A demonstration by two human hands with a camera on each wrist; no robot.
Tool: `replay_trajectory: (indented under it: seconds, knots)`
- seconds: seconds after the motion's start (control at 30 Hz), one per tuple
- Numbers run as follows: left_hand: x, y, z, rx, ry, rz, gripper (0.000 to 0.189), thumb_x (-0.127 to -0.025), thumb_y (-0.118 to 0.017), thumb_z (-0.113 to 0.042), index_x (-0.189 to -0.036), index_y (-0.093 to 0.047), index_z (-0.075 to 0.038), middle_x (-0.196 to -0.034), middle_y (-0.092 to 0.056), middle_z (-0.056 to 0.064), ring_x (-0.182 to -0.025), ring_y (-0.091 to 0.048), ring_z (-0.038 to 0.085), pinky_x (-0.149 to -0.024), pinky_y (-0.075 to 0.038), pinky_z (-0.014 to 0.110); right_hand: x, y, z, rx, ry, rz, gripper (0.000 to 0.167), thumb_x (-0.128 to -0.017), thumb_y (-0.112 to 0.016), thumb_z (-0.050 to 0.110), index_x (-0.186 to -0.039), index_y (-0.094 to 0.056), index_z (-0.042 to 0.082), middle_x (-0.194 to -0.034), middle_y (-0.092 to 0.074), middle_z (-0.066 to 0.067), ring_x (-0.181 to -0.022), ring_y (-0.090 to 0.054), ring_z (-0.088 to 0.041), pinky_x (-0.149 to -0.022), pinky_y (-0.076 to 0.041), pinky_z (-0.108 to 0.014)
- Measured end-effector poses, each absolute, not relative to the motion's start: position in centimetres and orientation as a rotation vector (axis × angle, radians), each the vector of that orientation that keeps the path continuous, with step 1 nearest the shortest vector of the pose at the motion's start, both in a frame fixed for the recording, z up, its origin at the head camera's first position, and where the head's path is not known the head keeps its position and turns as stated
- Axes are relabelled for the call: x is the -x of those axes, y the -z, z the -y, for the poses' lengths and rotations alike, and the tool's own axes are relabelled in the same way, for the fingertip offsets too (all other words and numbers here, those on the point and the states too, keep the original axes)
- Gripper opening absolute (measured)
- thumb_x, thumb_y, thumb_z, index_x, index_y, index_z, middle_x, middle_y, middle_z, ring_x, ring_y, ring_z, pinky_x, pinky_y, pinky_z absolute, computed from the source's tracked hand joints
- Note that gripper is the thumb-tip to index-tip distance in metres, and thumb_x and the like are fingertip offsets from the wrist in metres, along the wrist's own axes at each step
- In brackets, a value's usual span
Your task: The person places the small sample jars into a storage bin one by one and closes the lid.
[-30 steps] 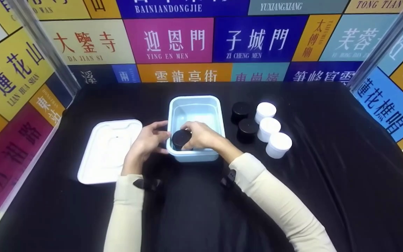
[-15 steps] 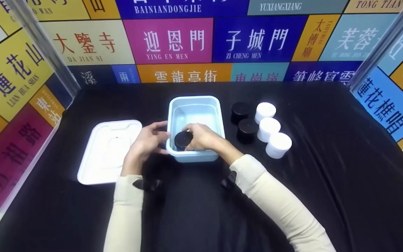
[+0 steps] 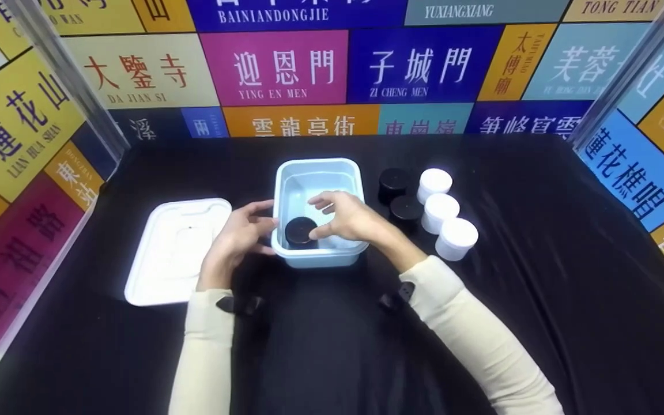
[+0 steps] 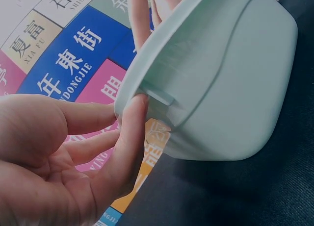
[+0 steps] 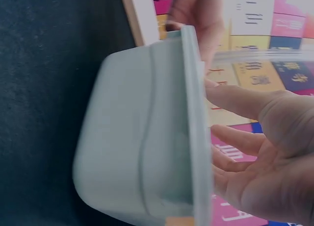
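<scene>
A pale blue plastic container point(image 3: 326, 257) stands on the black cloth. Inside, at its near left corner, sits a black round jar point(image 3: 301, 231). My left hand point(image 3: 241, 233) holds the container's left rim; in the left wrist view the thumb and a finger point(image 4: 131, 138) meet at the rim point(image 4: 147, 64). Above the container's right half is my right hand point(image 3: 355, 216), fingers spread and nothing held, the thumb tip overlapping the jar's right edge. From the right wrist view, the container's wall point(image 5: 132, 133) hides the jar, and the right fingers point(image 5: 240, 138) reach over the rim.
Right of the container stand two black jars point(image 3: 393, 183) and three white jars point(image 3: 457, 239), grouped closely. A white lid point(image 3: 162, 259) lies flat to the left, partly behind the left hand. Printed panels point(image 3: 274, 66) enclose the back and sides.
My right hand has let go of the black jar, spread its fingers and drawn off to the right. The jar stays in the container's near left corner. My left hand keeps its place.
</scene>
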State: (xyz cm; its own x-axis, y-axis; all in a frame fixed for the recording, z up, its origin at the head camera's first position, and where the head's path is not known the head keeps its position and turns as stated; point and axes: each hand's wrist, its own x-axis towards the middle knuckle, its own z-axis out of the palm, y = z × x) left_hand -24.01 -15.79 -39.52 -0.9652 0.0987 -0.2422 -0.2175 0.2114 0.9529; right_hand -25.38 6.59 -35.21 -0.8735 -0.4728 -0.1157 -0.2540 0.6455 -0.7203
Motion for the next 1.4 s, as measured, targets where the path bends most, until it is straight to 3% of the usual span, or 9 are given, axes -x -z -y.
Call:
replay_trajectory:
  seconds: [0.17,0.53,1.0,1.23,1.4]
  knots:
    - [24.0,39.5,15.8,0.115,-1.835,-2.229,0.052,-0.099,-0.056,-0.007,-0.149,-0.044,-0.007,-0.129,-0.061,0.027,-0.088,-0.069,0.019,-0.062,-0.066,0.036,24.8,34.3,-8.5,0.594,1.160,-2.610,0.061,-0.082,-0.082,0.017,-0.138,-0.059,0.008,-0.139,-0.061,-0.014,-0.130,-0.058,-0.030,-0.112,-0.050,-0.043]
    - [23.9,39.6,15.9,0.108,-1.836,-2.229,0.052,-0.099,-0.056,-0.006,-0.149,-0.043,-0.006,-0.129,-0.061,0.027,-0.087,-0.069,0.018,-0.061,-0.066,0.035,23.6,33.0,-12.8,0.582,1.443,-2.604,0.057,-0.083,-0.081,0.011,-0.136,-0.060,0.004,-0.139,-0.061,-0.015,-0.130,-0.058,-0.031,-0.112,-0.051,-0.045]
    - [24.0,39.6,15.8,0.104,-1.852,-2.224,0.052,-0.099,-0.056,-0.006,-0.149,-0.043,-0.006,-0.127,-0.061,0.026,-0.084,-0.069,0.019,-0.060,-0.066,0.035,24.7,35.2,-17.5,0.565,1.637,-2.620,0.055,-0.084,-0.080,0.008,-0.135,-0.060,0.003,-0.138,-0.060,-0.019,-0.130,-0.057,-0.035,-0.111,-0.050,-0.049]
    - [24.1,39.6,15.8,0.098,-1.874,-2.200,0.052,-0.099,-0.056,-0.006,-0.149,-0.043,-0.006,-0.127,-0.060,0.026,-0.086,-0.069,0.019,-0.061,-0.066,0.036,25.5,36.2,-19.7,0.472,1.671,-2.661,0.054,-0.084,-0.081,0.012,-0.134,-0.062,0.006,-0.137,-0.061,-0.016,-0.129,-0.058,-0.031,-0.111,-0.050,-0.043]
    - [24.0,39.7,15.8,0.093,-1.878,-2.193,0.052,-0.099,-0.056,-0.006,-0.149,-0.043,-0.006,-0.128,-0.060,0.027,-0.087,-0.069,0.019,-0.061,-0.066,0.036,26.1,37.0,-21.2,0.408,1.648,-2.687,0.055,-0.084,-0.081,0.013,-0.135,-0.061,0.003,-0.138,-0.059,-0.021,-0.130,-0.056,-0.033,-0.115,-0.047,-0.049]
